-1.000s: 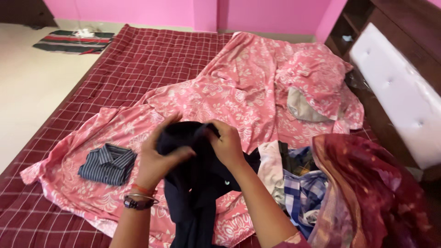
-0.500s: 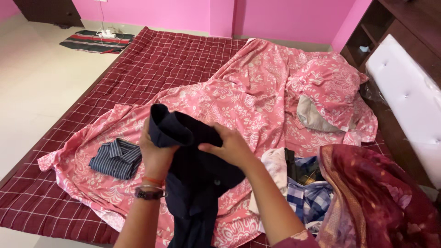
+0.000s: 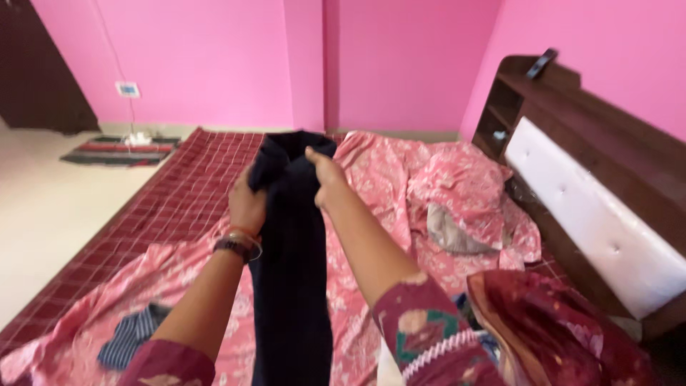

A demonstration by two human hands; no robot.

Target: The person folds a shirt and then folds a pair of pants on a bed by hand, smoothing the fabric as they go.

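Note:
I hold a dark navy garment [image 3: 289,271] up in front of me above the bed; it hangs straight down between my arms. My left hand [image 3: 247,204] grips its top left edge, and a watch and bangles sit on that wrist. My right hand [image 3: 325,175] pinches the top right edge. Below lies a pink floral sheet [image 3: 389,179] spread over the maroon checked bedcover [image 3: 193,200]. A folded blue striped shirt [image 3: 128,336] rests on the sheet at lower left, partly hidden by my left arm.
A maroon patterned cloth [image 3: 550,329] drapes at lower right. A dark wooden headboard with a white padded panel [image 3: 600,214] and small shelves runs along the right. A striped mat [image 3: 118,150] and a power strip lie on the cream floor by the pink wall.
Both hands have lifted the navy garment from near the bed up to arm's length, so it now hangs long. The view has tilted up toward the wall.

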